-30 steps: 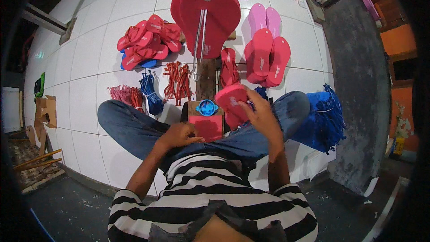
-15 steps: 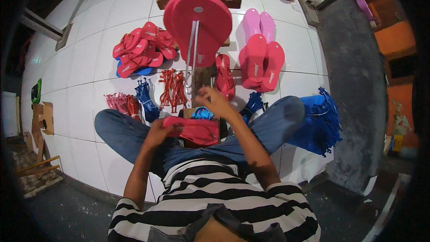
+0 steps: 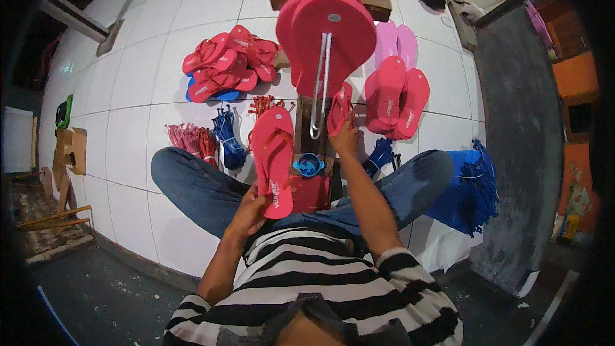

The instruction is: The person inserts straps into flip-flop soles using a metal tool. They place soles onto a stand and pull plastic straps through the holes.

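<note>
Here the red sole stands nearly upright over the lap, its heel end gripped by the left hand, whose fingers close around its lower edge, the forearm bent and rising from the striped shirt. The right hand is stretched forward on a straight arm, fingers pinching a smaller red sole just beside the metal hook on the wooden stand. Beyond lie a red pile, pink soles and strap bundles on the white floor.
</note>
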`<control>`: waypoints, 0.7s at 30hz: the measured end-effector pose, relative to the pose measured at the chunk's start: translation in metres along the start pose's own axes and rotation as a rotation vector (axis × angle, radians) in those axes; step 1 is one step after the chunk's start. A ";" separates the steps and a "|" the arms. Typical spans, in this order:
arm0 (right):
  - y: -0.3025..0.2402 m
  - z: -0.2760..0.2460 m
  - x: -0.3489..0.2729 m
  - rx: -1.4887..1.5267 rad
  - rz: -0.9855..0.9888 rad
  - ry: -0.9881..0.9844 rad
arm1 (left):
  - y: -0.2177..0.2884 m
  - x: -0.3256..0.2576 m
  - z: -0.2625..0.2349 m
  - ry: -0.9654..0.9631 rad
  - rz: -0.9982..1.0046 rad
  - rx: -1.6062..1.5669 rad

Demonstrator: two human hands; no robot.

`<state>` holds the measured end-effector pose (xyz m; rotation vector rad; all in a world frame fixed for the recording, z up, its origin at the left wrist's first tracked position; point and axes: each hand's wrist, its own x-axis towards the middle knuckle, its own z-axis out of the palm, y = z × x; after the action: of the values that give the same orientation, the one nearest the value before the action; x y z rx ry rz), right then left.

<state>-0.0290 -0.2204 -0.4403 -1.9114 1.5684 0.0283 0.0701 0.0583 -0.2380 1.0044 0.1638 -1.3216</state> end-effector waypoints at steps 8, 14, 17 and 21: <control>-0.038 -0.099 -0.122 0.270 -0.476 0.284 | 0.004 0.035 0.008 -0.120 0.184 0.007; -0.035 -0.155 -0.252 0.292 -0.353 0.226 | 0.010 0.072 -0.003 -0.168 0.156 -0.090; -0.033 -0.161 -0.271 0.140 -0.533 0.081 | 0.005 0.083 -0.004 -0.065 0.202 -0.114; -0.039 -0.153 -0.268 0.049 -0.631 0.062 | -0.007 0.087 0.013 0.017 0.289 -0.001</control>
<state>-0.1275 -0.0608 -0.1923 -2.2981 0.9298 -0.3375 0.0850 -0.0131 -0.2875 0.9977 0.0297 -1.0502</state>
